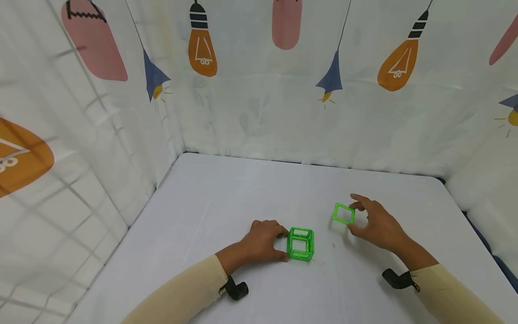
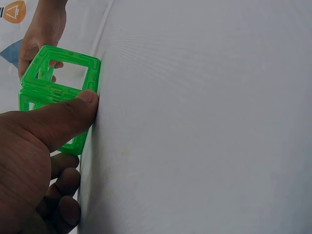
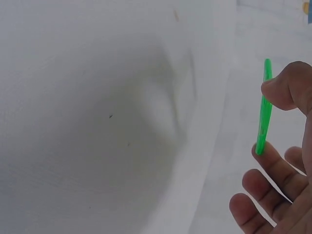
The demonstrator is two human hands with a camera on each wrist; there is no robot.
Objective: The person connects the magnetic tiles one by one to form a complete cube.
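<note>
On the white table point(image 1: 226, 198), the person's left hand point(image 1: 263, 240) grips a translucent green plastic cube frame built of square tiles point(image 1: 300, 244) — thumb and fingers curled against its left side, the thumb pressed on a lower edge in the left wrist view. The cube stands on the table near the front middle. Just to its right and a little farther back, the right hand point(image 1: 374, 225) pinches a single green plastic square tile point(image 1: 344, 213) between thumb and fingertips — held upright, edge-on in the right wrist view, clear of the cube. White curtains printed with orange light bulbs point(image 1: 398, 63) enclose the table
</note>
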